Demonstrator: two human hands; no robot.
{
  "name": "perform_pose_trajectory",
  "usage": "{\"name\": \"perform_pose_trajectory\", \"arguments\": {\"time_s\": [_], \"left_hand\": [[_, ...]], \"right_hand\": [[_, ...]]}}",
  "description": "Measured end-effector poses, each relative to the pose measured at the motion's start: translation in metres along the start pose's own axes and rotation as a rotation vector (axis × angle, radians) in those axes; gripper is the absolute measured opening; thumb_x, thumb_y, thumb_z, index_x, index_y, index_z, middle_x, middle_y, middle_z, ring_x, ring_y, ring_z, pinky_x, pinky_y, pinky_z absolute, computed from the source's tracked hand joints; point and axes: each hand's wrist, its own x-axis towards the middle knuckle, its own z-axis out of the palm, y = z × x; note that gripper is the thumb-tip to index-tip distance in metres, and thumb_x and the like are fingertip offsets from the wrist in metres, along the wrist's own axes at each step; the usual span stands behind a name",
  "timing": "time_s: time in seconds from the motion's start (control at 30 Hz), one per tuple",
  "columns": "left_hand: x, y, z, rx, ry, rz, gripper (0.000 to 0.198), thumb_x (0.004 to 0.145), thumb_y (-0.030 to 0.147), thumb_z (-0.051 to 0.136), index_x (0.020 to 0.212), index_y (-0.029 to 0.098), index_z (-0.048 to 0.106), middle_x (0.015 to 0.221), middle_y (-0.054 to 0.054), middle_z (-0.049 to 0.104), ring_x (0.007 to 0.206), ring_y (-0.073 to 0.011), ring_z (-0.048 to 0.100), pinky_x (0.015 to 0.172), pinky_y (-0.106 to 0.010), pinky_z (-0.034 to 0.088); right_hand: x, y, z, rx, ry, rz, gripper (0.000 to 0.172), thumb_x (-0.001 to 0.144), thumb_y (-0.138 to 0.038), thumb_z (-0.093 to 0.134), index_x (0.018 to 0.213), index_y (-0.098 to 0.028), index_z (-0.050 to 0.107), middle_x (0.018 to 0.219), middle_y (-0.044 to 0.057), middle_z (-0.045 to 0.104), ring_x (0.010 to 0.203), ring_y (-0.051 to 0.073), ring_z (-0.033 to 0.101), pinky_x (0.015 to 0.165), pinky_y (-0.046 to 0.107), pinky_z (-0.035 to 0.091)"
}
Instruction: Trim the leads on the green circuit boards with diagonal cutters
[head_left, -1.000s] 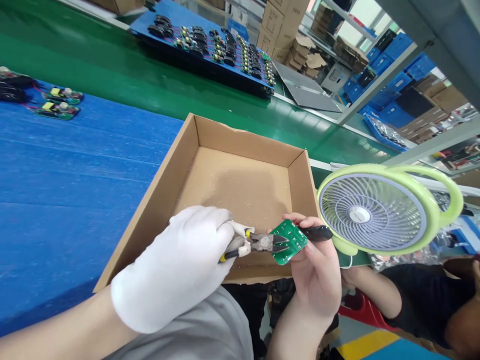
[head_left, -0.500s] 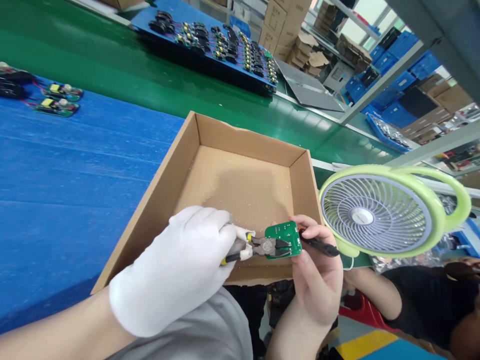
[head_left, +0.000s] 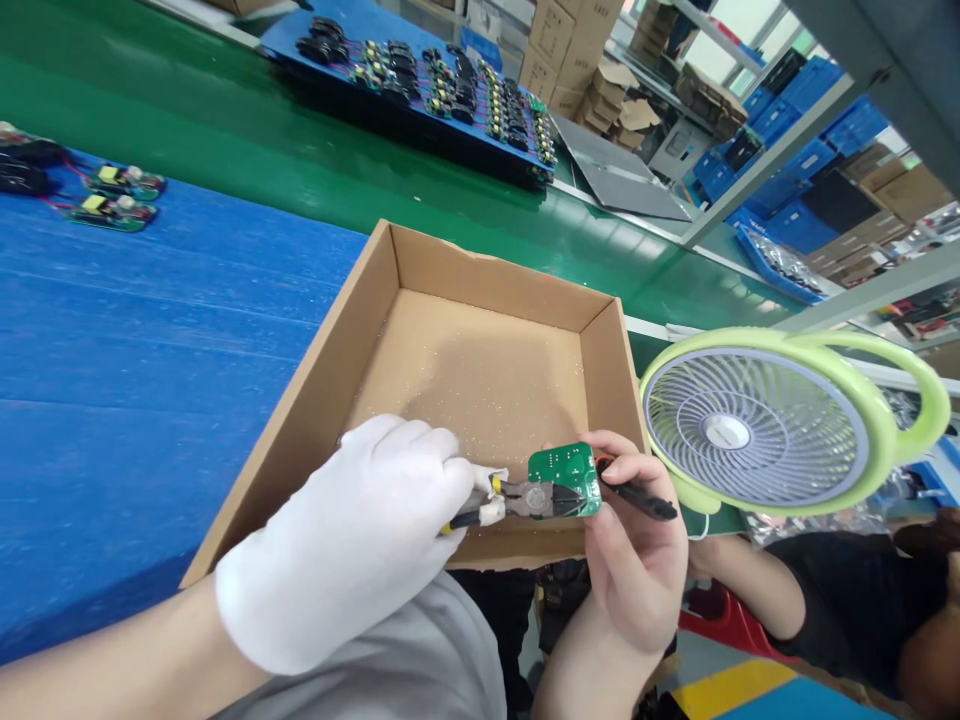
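Note:
My left hand, in a white glove, is closed around the handles of a pair of cutting pliers. Their dark jaws lie over the lower right part of a green circuit board, and the tips now look closed together. My bare right hand grips the board by its right edge between thumb and fingers. A black part with a bit of red lies under those fingers, beside the board. Both hands are over the near side of a shallow cardboard box, with small bright bits scattered on its floor.
A green fan stands right of the box. On the blue mat at left lie wired boards. A blue tray of several board assemblies sits beyond. Another person's arm is at lower right.
The jaws of the pliers have gone from spread to closed over the board's lower right part. Both hands stay in nearly the same place.

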Motion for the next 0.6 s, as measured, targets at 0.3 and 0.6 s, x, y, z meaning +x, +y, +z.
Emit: {"name": "perform_pose_trajectory", "arguments": {"time_s": [0.3,0.6], "left_hand": [[-0.0045,-0.0051,0.0044,-0.041,-0.097,-0.045,0.026,0.078,0.004,0.061,0.065,0.026,0.064,0.059,-0.003,0.057,0.054,-0.0256,0.051,0.061,-0.040,0.026],[-0.0026,-0.0009,0.0082,0.063,0.082,-0.073,0.036,0.097,0.012,0.051,0.067,0.024,0.067,0.058,-0.004,0.058,0.051,-0.0271,0.057,0.058,-0.040,0.033]], "right_hand": [[0.0025,0.0002,-0.0023,-0.013,-0.021,0.014,0.012,0.104,-0.024,0.080,0.113,-0.031,0.077,0.131,0.010,0.077,0.112,0.028,0.081,0.096,0.045,0.068],[0.0078,0.0070,0.0015,-0.065,0.064,-0.003,0.010,0.105,-0.024,0.081,0.112,-0.029,0.075,0.130,0.007,0.075,0.116,0.023,0.078,0.099,0.037,0.065]]}}
